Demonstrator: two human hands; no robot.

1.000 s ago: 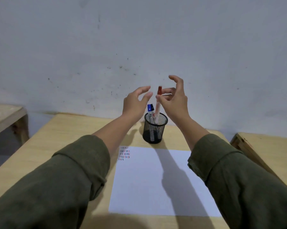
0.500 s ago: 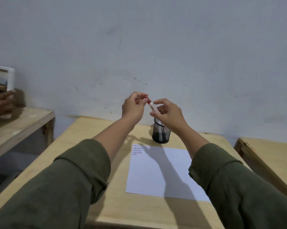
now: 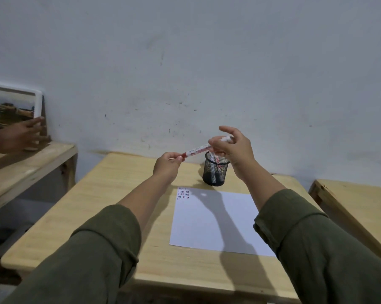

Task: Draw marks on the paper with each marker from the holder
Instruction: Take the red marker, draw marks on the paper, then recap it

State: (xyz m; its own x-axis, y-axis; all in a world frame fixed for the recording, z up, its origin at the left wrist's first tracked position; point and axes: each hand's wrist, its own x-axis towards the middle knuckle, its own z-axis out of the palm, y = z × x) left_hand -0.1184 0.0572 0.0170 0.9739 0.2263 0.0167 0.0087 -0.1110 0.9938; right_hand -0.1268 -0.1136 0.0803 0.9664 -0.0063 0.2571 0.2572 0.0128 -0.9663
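A red and white marker (image 3: 198, 149) is held level in the air above the black mesh holder (image 3: 216, 172). My right hand (image 3: 233, 148) grips its barrel near the far end. My left hand (image 3: 168, 164) pinches the red cap end. The holder stands at the back of the wooden table (image 3: 123, 194) with at least one more marker (image 3: 213, 160) inside. The white paper (image 3: 216, 220) lies in front of the holder, with rows of small red and dark marks (image 3: 183, 193) in its top left corner.
Another person's hand (image 3: 20, 134) touches a white framed picture (image 3: 15, 106) on a wooden bench (image 3: 20, 167) at the left. A second wooden table (image 3: 356, 207) stands at the right. The grey wall runs right behind the holder.
The red marker came out of the holder in my right hand and now lies level. My left hand took hold of its cap end. The view pulled back and left.
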